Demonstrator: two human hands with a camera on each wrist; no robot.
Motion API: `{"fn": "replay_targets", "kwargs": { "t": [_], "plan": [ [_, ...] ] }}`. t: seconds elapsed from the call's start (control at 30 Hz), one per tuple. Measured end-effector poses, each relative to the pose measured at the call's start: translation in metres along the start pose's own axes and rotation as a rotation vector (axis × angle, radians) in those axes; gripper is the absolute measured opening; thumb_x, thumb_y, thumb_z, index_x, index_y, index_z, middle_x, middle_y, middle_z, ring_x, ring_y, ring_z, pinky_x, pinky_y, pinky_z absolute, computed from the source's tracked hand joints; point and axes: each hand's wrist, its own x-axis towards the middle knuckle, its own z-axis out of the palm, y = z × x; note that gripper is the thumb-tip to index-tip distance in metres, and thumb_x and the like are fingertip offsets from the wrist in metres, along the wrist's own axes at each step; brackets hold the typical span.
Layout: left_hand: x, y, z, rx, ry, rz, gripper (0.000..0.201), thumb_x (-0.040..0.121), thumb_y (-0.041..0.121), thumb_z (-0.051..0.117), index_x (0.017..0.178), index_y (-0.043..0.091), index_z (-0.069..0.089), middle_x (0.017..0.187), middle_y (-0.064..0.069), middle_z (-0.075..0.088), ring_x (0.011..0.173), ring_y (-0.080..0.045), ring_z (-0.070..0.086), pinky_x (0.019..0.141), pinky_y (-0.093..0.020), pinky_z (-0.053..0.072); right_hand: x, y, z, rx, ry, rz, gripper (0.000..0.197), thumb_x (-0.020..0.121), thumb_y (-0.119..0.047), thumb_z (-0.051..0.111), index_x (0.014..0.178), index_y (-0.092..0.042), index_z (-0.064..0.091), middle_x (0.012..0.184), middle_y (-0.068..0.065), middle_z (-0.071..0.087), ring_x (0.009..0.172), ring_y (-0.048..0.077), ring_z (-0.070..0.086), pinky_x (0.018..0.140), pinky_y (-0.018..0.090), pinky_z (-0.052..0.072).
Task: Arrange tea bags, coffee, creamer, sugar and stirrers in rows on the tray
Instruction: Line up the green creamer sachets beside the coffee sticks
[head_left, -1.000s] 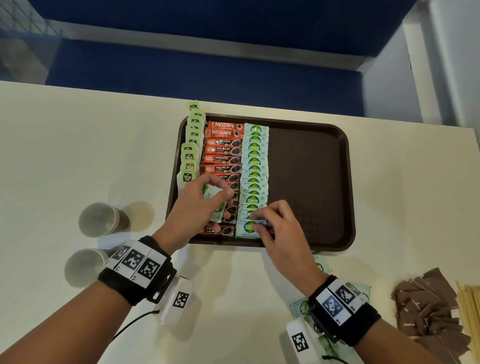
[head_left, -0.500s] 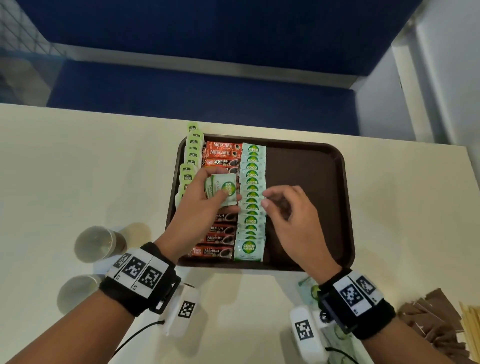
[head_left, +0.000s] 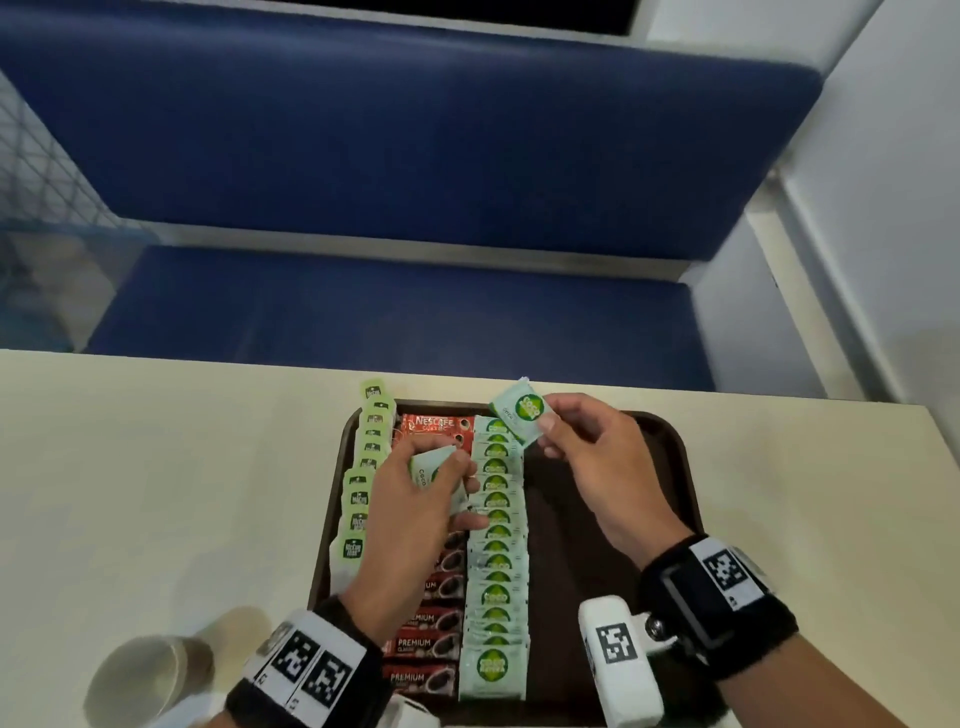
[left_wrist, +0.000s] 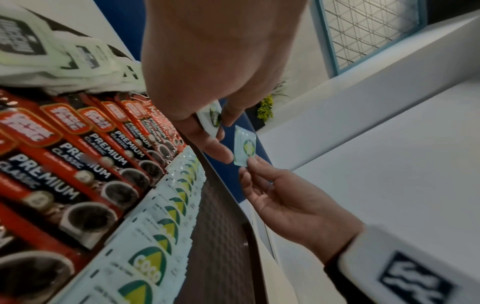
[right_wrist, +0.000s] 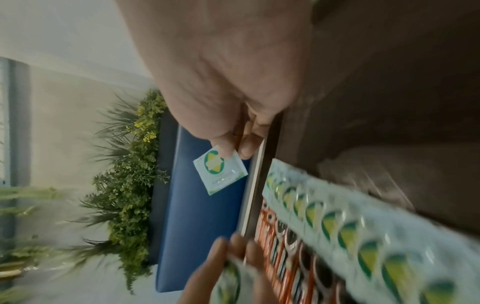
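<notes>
A pale cream desk (head_left: 156, 467) carries a dark brown tray (head_left: 670, 447) set near its far edge, the right half of the tray bare. At the desk's near left corner stands a paper cup (head_left: 150, 675) — well apart from the tray.

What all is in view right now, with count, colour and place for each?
tray: one, dark brown, on table
table: one, cream
tea bags: one row, light green, tray's left edge
coffee sachets: one row, red and black, beside tea bags
creamer sachets: one row, pale green, tray's middle
cup: one, grey, table's near left
bench: blue, behind table
left hand: holds creamer stack
right hand: pinches single creamer sachet
</notes>
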Motion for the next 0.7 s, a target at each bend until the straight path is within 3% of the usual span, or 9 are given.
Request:
{"fn": "replay_targets", "kwargs": {
  "t": [0.07, 0.2, 0.27, 0.4, 0.5, 0.6, 0.7],
  "plan": [
    [0.004, -0.003, -0.006, -0.001, 0.006, -0.017, 0.016, 0.103, 0.017, 0.07, 0.119, 0.014, 0.066, 0.101, -0.014, 0.079, 0.097, -0.037, 0.078, 0.067, -0.04, 0.068, 0.022, 0.004, -0.004, -0.132, 0.032, -0.066, 0.014, 0.103, -0.015, 0.07, 0.111, -0.027, 0.074, 0.103, -0.009, 0.08, 0.09, 0.007, 0.074, 0.077, 0.022, 0.06],
    [0.007, -0.006, -0.015, 0.031, 0.013, -0.046, 0.017, 0.103, 0.015, 0.071, 0.119, 0.013, 0.065, 0.092, -0.008, 0.082, 0.076, -0.026, 0.079, 0.066, -0.041, 0.069, 0.056, 0.016, -0.001, -0.383, -0.039, -0.16, 0.016, 0.102, -0.015, 0.071, 0.105, -0.031, 0.069, 0.096, -0.009, 0.076, 0.083, 0.006, 0.07, 0.071, 0.019, 0.055],
    [0.007, -0.007, -0.016, 0.036, 0.005, -0.058, 0.016, 0.102, 0.015, 0.072, 0.117, 0.013, 0.066, 0.092, -0.013, 0.081, 0.074, -0.026, 0.078, 0.066, -0.042, 0.069, 0.064, 0.019, 0.003, -0.426, -0.076, -0.186, 0.017, 0.103, -0.014, 0.069, 0.103, -0.031, 0.071, 0.093, -0.01, 0.075, 0.081, 0.005, 0.068, 0.072, 0.02, 0.055],
    [0.007, -0.006, -0.016, 0.03, -0.022, -0.074, 0.014, 0.102, 0.013, 0.071, 0.115, 0.012, 0.066, 0.09, -0.013, 0.081, 0.069, -0.023, 0.077, 0.059, -0.034, 0.066, 0.068, 0.025, 0.01, -0.464, -0.115, -0.217, 0.018, 0.104, -0.01, 0.065, 0.103, -0.026, 0.072, 0.097, -0.009, 0.073, 0.085, 0.0, 0.066, 0.073, 0.014, 0.051],
    [0.009, -0.004, -0.015, 0.029, -0.032, -0.082, 0.014, 0.102, 0.012, 0.071, 0.116, 0.011, 0.066, 0.087, -0.012, 0.081, 0.066, -0.022, 0.076, 0.056, -0.032, 0.064, 0.071, 0.028, 0.014, -0.53, -0.107, -0.236, 0.019, 0.105, -0.011, 0.065, 0.103, -0.029, 0.072, 0.104, -0.007, 0.068, 0.094, 0.004, 0.065, 0.08, 0.019, 0.053],
    [0.011, -0.004, -0.015, 0.046, -0.031, -0.085, 0.014, 0.102, 0.012, 0.071, 0.116, 0.011, 0.066, 0.09, -0.012, 0.081, 0.068, -0.022, 0.077, 0.056, -0.031, 0.063, 0.071, 0.026, 0.017, -0.574, -0.097, -0.254, 0.017, 0.105, -0.009, 0.064, 0.105, -0.024, 0.073, 0.104, -0.005, 0.062, 0.092, 0.002, 0.062, 0.077, 0.007, 0.046],
    [0.013, -0.005, -0.015, 0.057, -0.031, -0.086, 0.014, 0.102, 0.011, 0.071, 0.116, 0.01, 0.066, 0.091, -0.01, 0.082, 0.075, -0.023, 0.079, 0.058, -0.035, 0.065, 0.07, 0.026, 0.021, -0.608, -0.096, -0.259, 0.016, 0.106, -0.01, 0.062, 0.106, -0.024, 0.071, 0.104, -0.005, 0.06, 0.094, 0.005, 0.062, 0.079, 0.012, 0.049]
  ]
}}
